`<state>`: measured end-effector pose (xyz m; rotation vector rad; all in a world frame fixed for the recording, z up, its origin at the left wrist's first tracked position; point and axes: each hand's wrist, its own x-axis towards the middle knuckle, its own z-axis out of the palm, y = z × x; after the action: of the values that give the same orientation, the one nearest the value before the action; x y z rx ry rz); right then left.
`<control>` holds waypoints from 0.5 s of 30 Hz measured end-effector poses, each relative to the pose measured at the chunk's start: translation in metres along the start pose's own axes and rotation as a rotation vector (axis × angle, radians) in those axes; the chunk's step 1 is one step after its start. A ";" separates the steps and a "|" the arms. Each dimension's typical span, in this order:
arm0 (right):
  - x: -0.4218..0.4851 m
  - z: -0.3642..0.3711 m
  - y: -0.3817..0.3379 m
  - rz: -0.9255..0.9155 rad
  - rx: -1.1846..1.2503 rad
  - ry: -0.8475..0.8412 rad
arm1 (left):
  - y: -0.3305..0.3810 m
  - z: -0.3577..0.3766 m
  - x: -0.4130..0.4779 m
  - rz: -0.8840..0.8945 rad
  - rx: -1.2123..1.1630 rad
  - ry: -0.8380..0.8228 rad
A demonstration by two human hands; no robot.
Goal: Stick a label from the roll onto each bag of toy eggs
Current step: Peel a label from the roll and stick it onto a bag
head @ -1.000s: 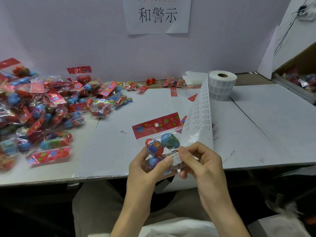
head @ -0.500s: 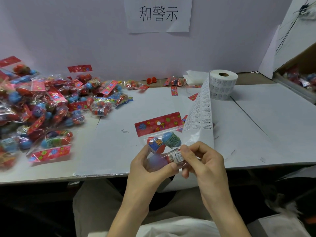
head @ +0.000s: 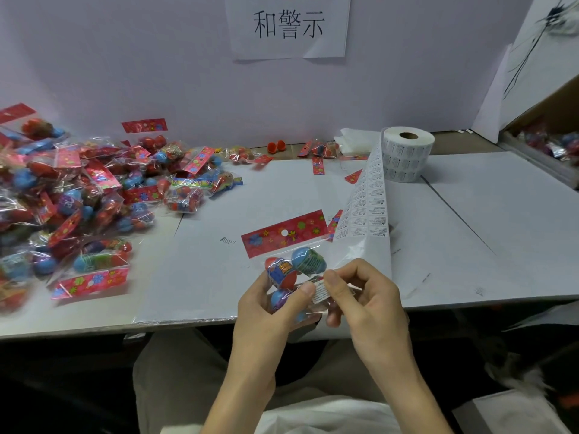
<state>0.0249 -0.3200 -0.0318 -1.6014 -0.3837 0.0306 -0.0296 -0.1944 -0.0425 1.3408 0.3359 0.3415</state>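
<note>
Head view, 6 o'clock, just off the near table (head: 470, 245) edge: left hand (head: 269, 311) grips the bag (head: 279, 242) from below, fingers curled behind, thumb on the front film. Right hand (head: 366, 302) pinches the label (head: 321, 291) against the bag's lower part, thumb on top, fingers curled behind.

Bag holds toy eggs (head: 308, 261) (three, as far as I can see), with a red header card (head: 283, 233) at its 12 o'clock end.

Handling guess: light bag, slick crinkly film, hard eggs that shift inside, so back the label with an egg or a flat patch. The header looks like the stiffest place to hold. Label is thin and sticky, and likely creases.

Label strip (head: 366, 208) runs from behind the right hand toward 1 o'clock, up to the roll (head: 407, 155) standing on end.

9 to 10 o'clock: pile of bags (head: 78, 189), same eggs inside; labelled or not, cannot tell.

12 o'clock, far: loose red egg halves (head: 275, 146) by the wall.

2 o'clock, far: cardboard box (head: 545, 120) with more bags, blurred.
</note>
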 end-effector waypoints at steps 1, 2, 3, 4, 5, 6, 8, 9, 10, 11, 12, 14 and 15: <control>0.000 0.000 0.001 0.002 0.006 -0.007 | 0.000 0.000 0.000 -0.002 -0.003 -0.007; 0.001 -0.001 0.001 0.006 0.018 -0.019 | 0.000 0.001 0.000 -0.007 -0.007 -0.010; 0.002 -0.003 0.002 0.013 0.037 -0.036 | 0.000 0.001 0.000 -0.013 -0.011 -0.008; 0.003 -0.005 0.003 0.022 0.060 -0.058 | 0.000 0.001 0.000 -0.019 -0.013 -0.007; 0.004 -0.007 0.005 0.032 0.080 -0.082 | 0.000 0.001 0.000 -0.024 -0.014 -0.010; 0.007 -0.011 0.006 0.043 0.091 -0.101 | 0.000 0.000 0.000 -0.027 -0.012 -0.016; 0.015 -0.019 0.008 0.068 0.078 -0.114 | 0.002 -0.002 0.002 -0.032 0.011 -0.028; 0.020 -0.023 0.007 0.073 0.066 -0.114 | 0.002 -0.003 0.003 -0.039 0.032 -0.025; 0.026 -0.027 0.005 0.069 0.054 -0.122 | 0.004 -0.004 0.004 -0.045 0.057 -0.024; 0.032 -0.030 0.002 0.057 0.038 -0.149 | 0.005 -0.004 0.004 -0.046 0.089 -0.034; 0.039 -0.034 -0.002 0.041 0.008 -0.194 | 0.005 -0.005 0.005 -0.041 0.129 -0.059; 0.053 -0.039 -0.012 0.009 -0.088 -0.326 | 0.006 -0.005 0.005 -0.020 0.205 -0.134; 0.059 -0.040 -0.017 0.003 -0.130 -0.394 | 0.007 -0.004 0.005 -0.011 0.235 -0.168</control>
<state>0.0868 -0.3430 0.0006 -1.7241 -0.6994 0.3328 -0.0274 -0.1878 -0.0362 1.5864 0.2483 0.1819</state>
